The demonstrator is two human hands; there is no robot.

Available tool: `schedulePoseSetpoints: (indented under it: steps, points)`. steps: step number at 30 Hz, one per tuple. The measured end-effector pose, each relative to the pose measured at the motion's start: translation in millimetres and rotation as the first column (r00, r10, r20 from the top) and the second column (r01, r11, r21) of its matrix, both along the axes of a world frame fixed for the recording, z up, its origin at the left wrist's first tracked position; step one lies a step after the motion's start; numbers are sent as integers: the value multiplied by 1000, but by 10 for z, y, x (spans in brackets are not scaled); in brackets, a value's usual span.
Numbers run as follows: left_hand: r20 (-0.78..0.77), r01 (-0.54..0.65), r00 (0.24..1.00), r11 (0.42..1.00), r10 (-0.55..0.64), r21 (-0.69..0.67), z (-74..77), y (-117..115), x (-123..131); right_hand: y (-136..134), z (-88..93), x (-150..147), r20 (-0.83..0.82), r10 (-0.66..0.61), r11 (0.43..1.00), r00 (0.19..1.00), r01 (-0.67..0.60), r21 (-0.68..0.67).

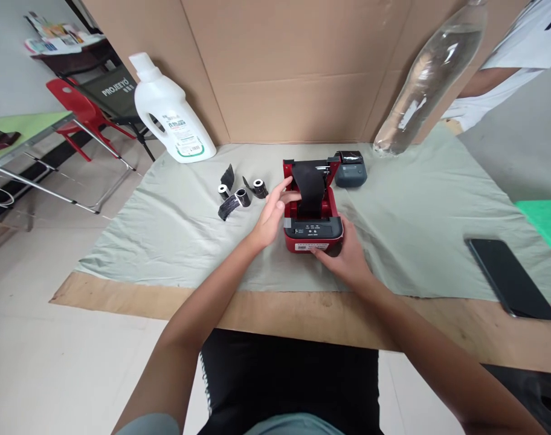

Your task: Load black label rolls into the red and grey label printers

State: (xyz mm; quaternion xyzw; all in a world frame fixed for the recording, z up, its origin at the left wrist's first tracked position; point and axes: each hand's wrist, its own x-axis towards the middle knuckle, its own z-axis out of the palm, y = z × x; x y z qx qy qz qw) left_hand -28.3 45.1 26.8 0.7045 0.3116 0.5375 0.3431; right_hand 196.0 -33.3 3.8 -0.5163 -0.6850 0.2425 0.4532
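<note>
An opened red printer [314,244] with a black strip [310,190] inside is located at frame centre. It is gripped at its lower right by the right hand [349,257]; the left hand [270,214] is held at its left, fingers parted. Small rolls [243,197] are noted left of centre.

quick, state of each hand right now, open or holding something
Left hand: open, fingers extended beside the black strip; contact unclear.
Right hand: holding the red device at its near right corner.
</note>
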Motion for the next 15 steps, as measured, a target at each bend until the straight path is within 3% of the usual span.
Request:
schedulePoseSetpoints:
  steps: [3, 5, 8, 11, 15]
  points:
    - [70, -52, 996, 997, 56, -57, 140, 122, 48, 7, 4, 9, 0, 9, 1000, 1000, -9, 17]
    - [-24, -51, 998, 996, 50, -77, 283, 243, 66, 9, 12, 14, 2, 11, 1000, 1000, -11, 13]
    - [-291, 83, 951, 992, -107, -94, 547, 430, 81, 10, 28, 19, 6, 4, 1000, 1000, -4, -11]
    - [-506, 275, 782, 931, -363, -241, 769, 537, 99, 17, 36, 28, -16, 11, 999, 1000, -11, -33]
    - [-568, 291, 726, 921, -389, -259, 903, 552, 153, 32, 9, 47, -27, 31, 999, 999, -32, -32]
